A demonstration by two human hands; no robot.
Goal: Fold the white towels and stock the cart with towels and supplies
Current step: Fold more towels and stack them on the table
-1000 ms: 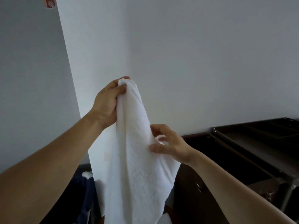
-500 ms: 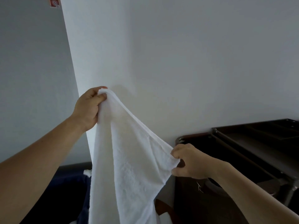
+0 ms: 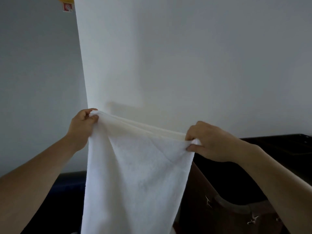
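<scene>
I see the left hand and right hand holding the white towel up by the wall. Fingers on both pinch its top corners. It hangs down flat.

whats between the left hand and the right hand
In the head view, the top edge of the white towel runs taut from the left hand to the right hand. Each hand pinches a corner, and the rest hangs below.
</scene>
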